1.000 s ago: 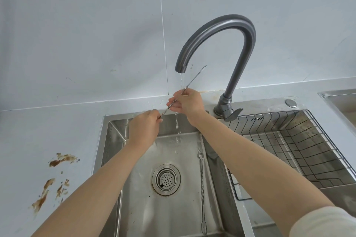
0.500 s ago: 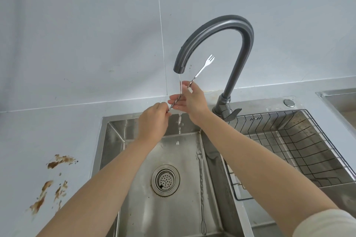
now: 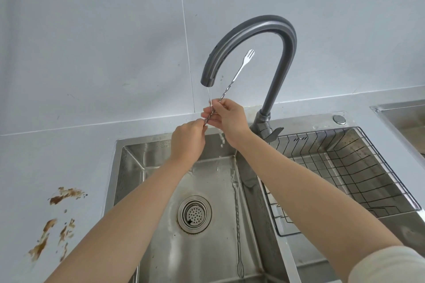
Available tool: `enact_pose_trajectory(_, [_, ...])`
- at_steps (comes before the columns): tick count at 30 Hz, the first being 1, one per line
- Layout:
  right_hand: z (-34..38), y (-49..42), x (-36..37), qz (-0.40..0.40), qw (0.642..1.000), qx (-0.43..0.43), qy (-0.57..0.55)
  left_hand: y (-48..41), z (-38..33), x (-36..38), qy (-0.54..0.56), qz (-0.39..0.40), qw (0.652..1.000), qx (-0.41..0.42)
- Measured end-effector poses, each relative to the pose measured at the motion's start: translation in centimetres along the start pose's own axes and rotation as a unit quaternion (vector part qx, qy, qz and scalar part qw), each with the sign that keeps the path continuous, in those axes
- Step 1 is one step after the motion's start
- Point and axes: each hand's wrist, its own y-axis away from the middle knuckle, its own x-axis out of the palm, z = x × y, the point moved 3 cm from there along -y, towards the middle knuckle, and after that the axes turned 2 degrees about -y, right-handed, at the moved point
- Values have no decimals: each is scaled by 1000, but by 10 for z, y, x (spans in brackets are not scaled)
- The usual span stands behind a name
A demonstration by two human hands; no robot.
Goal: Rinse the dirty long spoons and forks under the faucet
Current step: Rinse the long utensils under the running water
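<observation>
Fork [image 3: 238,73] with the long twisted stem now stands tilted up behind the faucet [image 3: 250,27] spout, tines at the top and clear to see; a second ago it lay lower and edge-on, so it has been turned and raised, and the thin stream now falls on the stem by the fingers rather than on the tines. By this judgement the stem is being rubbed clean and the tines still need water. Left hand [image 3: 187,139] is closed, pinching the lower end of the stem. Right hand [image 3: 226,117] is closed round the stem higher up, fingertips in the stream. A second long fork [image 3: 238,225] lies along the right edge of the sink [image 3: 128,167] floor, beside the drain [image 3: 194,213].
</observation>
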Motion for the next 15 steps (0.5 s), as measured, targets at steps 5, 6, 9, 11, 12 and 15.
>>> enact_pose_trajectory(5, [1, 3, -3, 27, 1000, -16, 2, -3, -2, 3, -1, 11, 1000, -4])
enact_pose_trajectory(6, [1, 3, -3, 24, 1000, -14, 10, -3, -1, 4, -2, 16, 1000, -3])
enact_pose_trajectory(9, [-2, 4, -3, 5, 1000, 1, 27, 2, 3, 6, -8, 37, 999, -8])
enact_pose_trajectory(11, [-5, 5, 0, -1, 999, 15, 31, 8, 9, 8, 4, 40, 999, -12])
enact_pose_trajectory(12, [-7, 6, 2, -1, 999, 21, 37, 12, 12, 8, 15, 38, 999, -15])
enact_pose_trajectory(15, [-11, 7, 5, -6, 998, 36, 53, 26, 23, 8, 35, 44, 998, -29])
